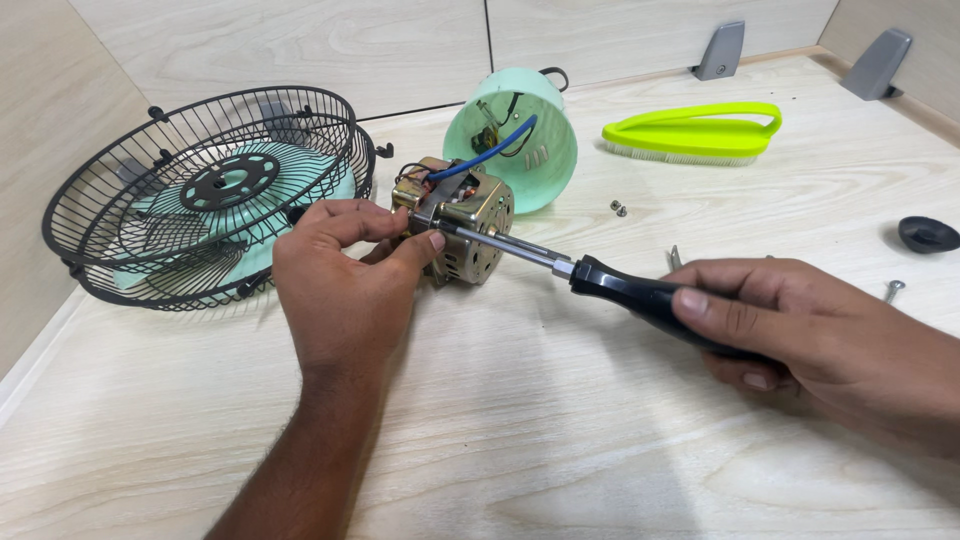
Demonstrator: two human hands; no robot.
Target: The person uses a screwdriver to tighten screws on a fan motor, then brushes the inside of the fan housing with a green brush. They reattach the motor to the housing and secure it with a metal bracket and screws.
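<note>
Fan motor (462, 218) on the worktop (560, 420), between the black wire fan guard (205, 195) and the green rear housing (512, 135), joined to the latter by a blue wire (480, 160). The left hand (345, 275) grasps the motor; the right hand (800, 335) is clenched around the black-handled screwdriver (580, 270), whose tip meets the motor by the left thumb. Risk: the tip may slip and nick the thumb or wiring; the 2 loose screws (618, 208) could roll away.

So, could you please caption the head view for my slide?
Left hand steadies a fan motor while right hand drives a screwdriver into it.
</note>
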